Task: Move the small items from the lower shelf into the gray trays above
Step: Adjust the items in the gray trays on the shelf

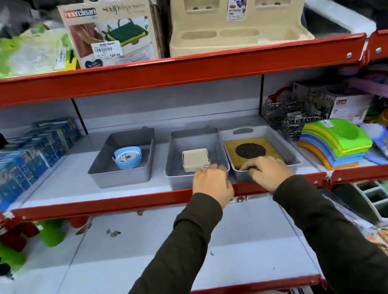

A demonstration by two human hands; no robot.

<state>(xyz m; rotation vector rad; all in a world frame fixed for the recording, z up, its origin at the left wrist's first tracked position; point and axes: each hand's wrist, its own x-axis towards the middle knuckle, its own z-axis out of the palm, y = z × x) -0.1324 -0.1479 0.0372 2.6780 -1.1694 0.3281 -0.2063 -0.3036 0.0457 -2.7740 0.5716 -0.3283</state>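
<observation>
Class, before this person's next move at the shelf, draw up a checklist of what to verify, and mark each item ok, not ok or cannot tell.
1. Left tray holds the blue holder: ok.
2. Middle tray holds the cream box: ok.
3. Right tray holds the brown mat: ok.
4. Lower shelf cleared of small items: ok in the middle; blurred at the sides.
5. Left hand empty: cannot tell.
6. Right hand off the mat: not ok, fingertips on it.
</observation>
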